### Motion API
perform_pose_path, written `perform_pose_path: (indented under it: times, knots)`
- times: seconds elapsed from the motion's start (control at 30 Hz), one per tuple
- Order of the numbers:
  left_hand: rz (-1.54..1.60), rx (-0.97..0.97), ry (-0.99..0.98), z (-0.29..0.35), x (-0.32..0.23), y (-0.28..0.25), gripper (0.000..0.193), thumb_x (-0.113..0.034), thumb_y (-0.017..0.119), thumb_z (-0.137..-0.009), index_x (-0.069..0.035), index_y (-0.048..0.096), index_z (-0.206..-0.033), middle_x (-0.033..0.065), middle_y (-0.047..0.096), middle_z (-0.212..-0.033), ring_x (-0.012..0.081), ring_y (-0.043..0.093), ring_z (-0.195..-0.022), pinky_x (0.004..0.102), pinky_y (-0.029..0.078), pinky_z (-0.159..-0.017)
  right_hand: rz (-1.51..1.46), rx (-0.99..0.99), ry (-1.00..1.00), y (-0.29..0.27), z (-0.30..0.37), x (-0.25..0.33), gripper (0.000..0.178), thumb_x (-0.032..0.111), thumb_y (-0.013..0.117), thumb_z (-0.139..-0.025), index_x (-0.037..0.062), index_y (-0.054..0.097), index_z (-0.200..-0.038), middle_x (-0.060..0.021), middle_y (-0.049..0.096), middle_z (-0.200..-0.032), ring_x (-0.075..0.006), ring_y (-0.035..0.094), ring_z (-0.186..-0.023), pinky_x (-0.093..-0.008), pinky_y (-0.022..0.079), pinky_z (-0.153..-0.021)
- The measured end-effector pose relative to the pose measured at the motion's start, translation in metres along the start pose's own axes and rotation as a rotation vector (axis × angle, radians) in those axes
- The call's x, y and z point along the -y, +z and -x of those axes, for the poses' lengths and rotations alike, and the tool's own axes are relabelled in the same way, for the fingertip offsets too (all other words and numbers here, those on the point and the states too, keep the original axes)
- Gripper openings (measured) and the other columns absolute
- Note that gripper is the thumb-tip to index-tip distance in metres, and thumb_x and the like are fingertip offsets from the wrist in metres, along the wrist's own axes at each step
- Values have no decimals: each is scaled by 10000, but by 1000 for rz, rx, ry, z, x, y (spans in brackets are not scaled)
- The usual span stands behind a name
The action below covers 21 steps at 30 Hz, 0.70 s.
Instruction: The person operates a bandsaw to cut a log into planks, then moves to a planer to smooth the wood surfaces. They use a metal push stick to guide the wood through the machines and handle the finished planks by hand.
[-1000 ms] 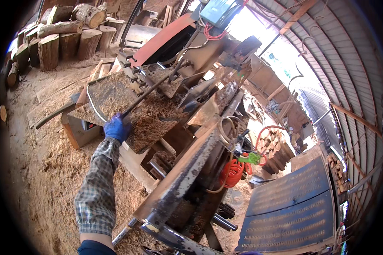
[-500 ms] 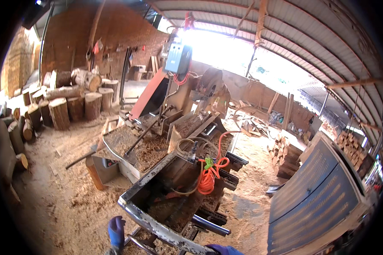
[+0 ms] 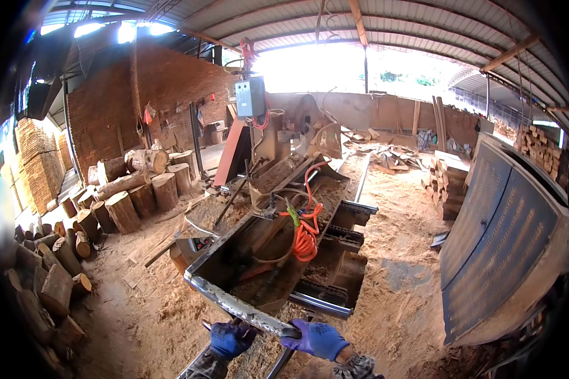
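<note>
My left hand (image 3: pixel 232 340), in a blue glove, is closed just below the front bar of the machine carriage; what lies inside its fingers is hidden. My right hand (image 3: pixel 319 339), in a blue and purple glove, grips the right end of that worn metal front bar (image 3: pixel 240 309), its thumb on top. Beyond the hands stretches the open, trough-like metal carriage (image 3: pixel 199 268) with sawdust in it. A coiled orange air hose (image 3: pixel 306 243) with a green part lies across it. Farther off, a log (image 3: pixel 278 174) rests by the upright sawing machine.
Cut log sections (image 3: pixel 121 211) stand in rows at the left. A grey control box (image 3: pixel 251 98) hangs above the machine. To the right are a large dark cabinet (image 3: pixel 496 234) and stacked wood (image 3: pixel 446 183). Sawdust covers the floor (image 3: pixel 392 316); a rail (image 3: pixel 362 180) runs beside the carriage.
Both hands have come further into view. The left, earlier open beside the carriage, has moved right and closed below the front bar; the right now shows gripping it. The view has swung left.
</note>
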<state>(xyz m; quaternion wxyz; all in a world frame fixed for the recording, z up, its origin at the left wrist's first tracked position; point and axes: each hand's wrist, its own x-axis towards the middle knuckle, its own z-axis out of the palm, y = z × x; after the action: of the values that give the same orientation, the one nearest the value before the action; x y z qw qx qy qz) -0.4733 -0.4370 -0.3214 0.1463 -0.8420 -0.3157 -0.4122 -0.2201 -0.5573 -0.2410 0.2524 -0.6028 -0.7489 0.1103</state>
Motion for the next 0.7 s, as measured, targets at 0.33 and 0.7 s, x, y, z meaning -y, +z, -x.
perform_pose_path:
  times: [0.33,0.7]
  knots:
    - [162,-47,-338,25,41,-21,269,-344,713,-897,-194,702,-674,56,655,-577,258,635,-518,383,462,-544,458,-351,-23,47,14,67,405,460,586,-951,66,598,-1044,-79,659,-737,-254,647,-605,-451,497,-533]
    - [852,-88,-752,52,166,7,438,-361,570,-1043,7,767,-910,92,755,-795,137,668,-706,296,519,-678,629,-719,-21,91,-19,101,277,403,535,-999,141,592,-930,-80,621,-630,-274,623,-533,-449,451,-478]
